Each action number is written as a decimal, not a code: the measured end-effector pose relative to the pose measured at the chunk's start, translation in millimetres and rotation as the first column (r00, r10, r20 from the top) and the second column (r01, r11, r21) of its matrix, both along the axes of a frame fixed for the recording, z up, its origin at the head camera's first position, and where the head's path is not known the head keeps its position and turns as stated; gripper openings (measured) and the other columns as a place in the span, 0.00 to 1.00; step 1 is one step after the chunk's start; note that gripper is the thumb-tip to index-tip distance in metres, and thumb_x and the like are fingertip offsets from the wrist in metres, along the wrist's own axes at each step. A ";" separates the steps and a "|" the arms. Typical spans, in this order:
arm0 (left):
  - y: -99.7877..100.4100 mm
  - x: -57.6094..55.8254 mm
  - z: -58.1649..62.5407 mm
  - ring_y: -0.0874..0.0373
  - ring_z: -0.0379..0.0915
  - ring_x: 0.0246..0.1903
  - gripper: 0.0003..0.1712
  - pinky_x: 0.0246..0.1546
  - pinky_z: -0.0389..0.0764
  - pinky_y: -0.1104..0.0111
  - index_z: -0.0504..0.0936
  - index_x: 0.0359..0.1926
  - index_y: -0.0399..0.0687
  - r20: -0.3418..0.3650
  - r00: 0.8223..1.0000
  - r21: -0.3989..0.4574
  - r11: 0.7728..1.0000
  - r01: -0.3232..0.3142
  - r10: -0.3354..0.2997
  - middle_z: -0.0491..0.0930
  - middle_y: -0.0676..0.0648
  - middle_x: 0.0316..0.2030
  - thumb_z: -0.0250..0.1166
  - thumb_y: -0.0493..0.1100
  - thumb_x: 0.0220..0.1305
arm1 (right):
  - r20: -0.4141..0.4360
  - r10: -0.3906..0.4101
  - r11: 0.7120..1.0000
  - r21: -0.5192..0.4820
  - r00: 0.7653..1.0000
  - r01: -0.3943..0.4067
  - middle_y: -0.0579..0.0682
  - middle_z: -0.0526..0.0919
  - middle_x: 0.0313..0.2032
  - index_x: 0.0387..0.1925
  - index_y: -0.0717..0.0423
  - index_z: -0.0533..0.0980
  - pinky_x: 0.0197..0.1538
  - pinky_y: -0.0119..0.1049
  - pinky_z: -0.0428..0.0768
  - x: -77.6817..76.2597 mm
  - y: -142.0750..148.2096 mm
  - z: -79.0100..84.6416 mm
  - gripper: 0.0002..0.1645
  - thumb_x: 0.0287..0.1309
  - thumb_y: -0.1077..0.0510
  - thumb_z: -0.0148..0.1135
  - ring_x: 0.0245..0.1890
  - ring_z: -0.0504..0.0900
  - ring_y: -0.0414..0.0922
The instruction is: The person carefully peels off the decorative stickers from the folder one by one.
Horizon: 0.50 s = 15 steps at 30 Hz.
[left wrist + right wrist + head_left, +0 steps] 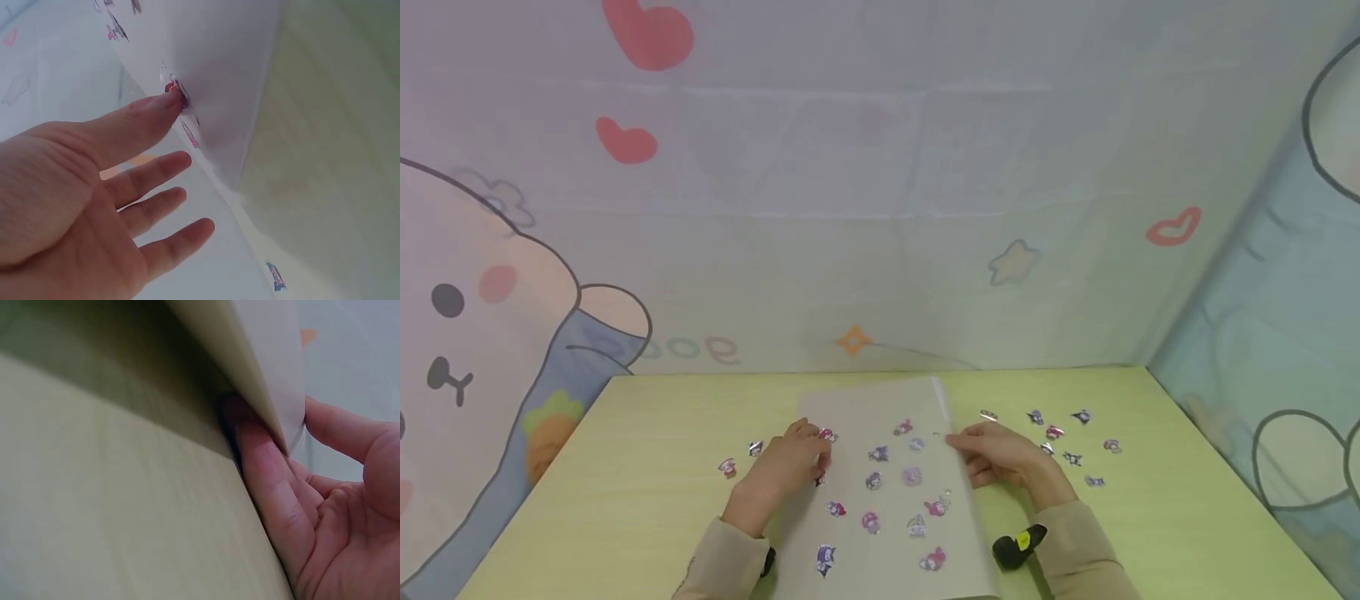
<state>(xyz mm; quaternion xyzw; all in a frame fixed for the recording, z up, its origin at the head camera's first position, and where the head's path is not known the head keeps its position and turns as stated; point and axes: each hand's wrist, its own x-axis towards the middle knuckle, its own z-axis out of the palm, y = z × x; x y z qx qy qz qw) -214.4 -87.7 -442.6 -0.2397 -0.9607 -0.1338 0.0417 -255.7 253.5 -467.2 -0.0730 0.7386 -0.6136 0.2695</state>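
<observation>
A large white sheet dotted with small cartoon stickers lies in front of me, its right edge raised off the table. My left hand is at its left edge. In the left wrist view the thumb of that hand presses on a small reddish sticker, while the other visible fingers are spread and fairly straight. My right hand grips the right edge, thumb on top and fingers underneath. From the right wrist, the hand has the sheet's edge between thumb and fingers.
Several loose stickers are scattered on the pale yellow table at the right. Two more, including a red-and-white sticker, lie left of the sheet. A printed cloth backdrop hangs behind the table. Black devices sit at the wrists.
</observation>
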 end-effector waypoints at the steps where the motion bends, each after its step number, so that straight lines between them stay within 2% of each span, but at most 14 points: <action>1: -0.3 -0.5 0.1 0.37 0.67 0.59 0.13 0.45 0.75 0.43 0.77 0.25 0.51 -0.010 1.000 0.005 1.000 0.018 -0.018 0.76 0.46 0.38 0.70 0.30 0.57 | 0.001 -0.001 1.000 0.000 1.000 0.001 0.59 0.85 0.32 0.44 0.69 0.76 0.29 0.35 0.82 0.1 -0.1 0.2 0.23 0.69 0.49 0.56 0.22 0.82 0.42; 5: -2.5 -2.7 -0.6 0.41 0.68 0.56 0.15 0.42 0.74 0.47 0.75 0.24 0.52 -0.009 0.999 0.030 0.998 0.051 -0.051 0.74 0.48 0.38 0.69 0.29 0.57 | -0.003 0.002 1.000 -0.001 1.000 -0.002 0.59 0.85 0.32 0.44 0.69 0.76 0.29 0.35 0.82 1.2 -0.5 2.1 0.23 0.69 0.49 0.56 0.22 0.82 0.42; 12: -10.6 -3.5 7.7 0.51 0.69 0.42 0.14 0.39 0.74 0.60 0.77 0.25 0.53 0.041 0.998 0.125 0.991 0.043 -0.049 0.73 0.48 0.40 0.67 0.30 0.59 | 0.006 0.005 1.000 -0.001 1.000 -0.005 0.58 0.84 0.31 0.44 0.69 0.76 0.28 0.35 0.82 -0.3 -0.5 2.4 0.22 0.69 0.49 0.57 0.21 0.81 0.41; 15: -14.0 -3.2 11.3 0.52 0.69 0.44 0.13 0.41 0.74 0.60 0.77 0.26 0.53 0.036 0.998 0.138 0.989 0.051 -0.057 0.73 0.49 0.40 0.67 0.31 0.60 | 0.008 -0.003 1.000 -0.002 1.000 0.003 0.58 0.84 0.31 0.44 0.68 0.76 0.28 0.35 0.82 0.6 -0.6 1.2 0.23 0.69 0.49 0.57 0.21 0.81 0.42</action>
